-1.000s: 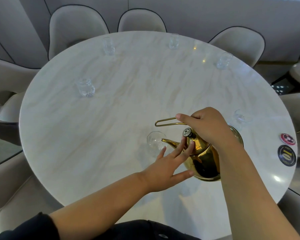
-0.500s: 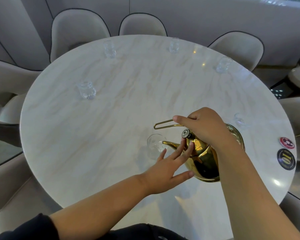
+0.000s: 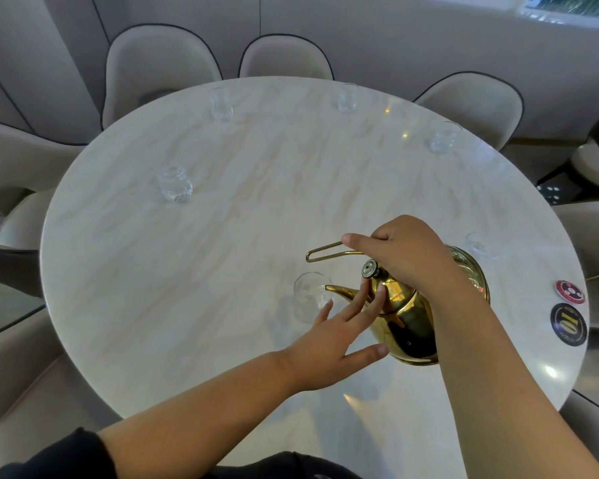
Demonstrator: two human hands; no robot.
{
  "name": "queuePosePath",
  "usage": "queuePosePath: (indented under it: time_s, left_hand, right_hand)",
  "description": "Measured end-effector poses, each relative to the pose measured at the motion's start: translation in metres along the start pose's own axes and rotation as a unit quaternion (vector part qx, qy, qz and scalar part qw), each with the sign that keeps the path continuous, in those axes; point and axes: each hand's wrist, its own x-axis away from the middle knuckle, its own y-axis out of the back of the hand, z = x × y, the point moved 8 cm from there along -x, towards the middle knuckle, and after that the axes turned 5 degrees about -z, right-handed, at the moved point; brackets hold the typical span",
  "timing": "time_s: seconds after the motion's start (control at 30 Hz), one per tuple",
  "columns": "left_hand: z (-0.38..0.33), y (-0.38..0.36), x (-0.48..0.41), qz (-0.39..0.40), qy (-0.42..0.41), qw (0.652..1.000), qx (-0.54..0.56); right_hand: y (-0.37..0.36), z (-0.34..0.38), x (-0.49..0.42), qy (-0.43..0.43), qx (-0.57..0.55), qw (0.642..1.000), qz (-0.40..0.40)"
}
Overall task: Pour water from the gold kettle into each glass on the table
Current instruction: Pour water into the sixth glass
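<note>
Looks like the pour into 1 glass under way, and early in the round. Grips the looped wire handle [image 3: 322, 251] of the gold kettle [image 3: 408, 316] with the right hand [image 3: 408, 250], fingers curled round the wire, thumb stretched along it. Tips the kettle above the marble table [image 3: 222, 271], spout [image 3: 339, 291] pointed left, its tip just at the rim of the nearest glass [image 3: 308, 300]. Steadies the kettle with the left hand [image 3: 329, 340], spread flat, 2 straight fingertips [image 3: 380, 292] pressed to the neck just below the lid knob [image 3: 370, 268], thumb out beside the belly. Cannot make out a stream of water, nor a level in that glass.

Counts 6 glasses in all: the nearest one, a right-edge glass [image 3: 476, 242] just behind the right hand, and 4 more well apart round the far rim, namely the far-right glass [image 3: 445, 136], far-middle glass [image 3: 347, 97], far-left glass [image 3: 219, 103] and left glass [image 3: 173, 184]. Cannot tell water from none in any of those 5, all too clear and too small. Judging so, leaves up to 5 pours to go, most of them calling for a long reach or a walk round the table.

Reads "10" in gold on a round black disc [image 3: 568, 324] near the right edge, lying rotated; finer lettering around it too small to read. Finds only a white pattern, no legible words, on the red disc [image 3: 570, 291] just behind it. Finds no brand or mark on the kettle.
</note>
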Motion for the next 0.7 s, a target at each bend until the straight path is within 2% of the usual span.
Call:
queuePosePath:
  time_s: [0.7]
  left_hand:
    - [0.001,0.005,0.002,-0.003,0.004,1.0,0.009]
  right_hand:
    - [-0.001,0.011,-0.002,0.014,0.007,1.0,0.011]
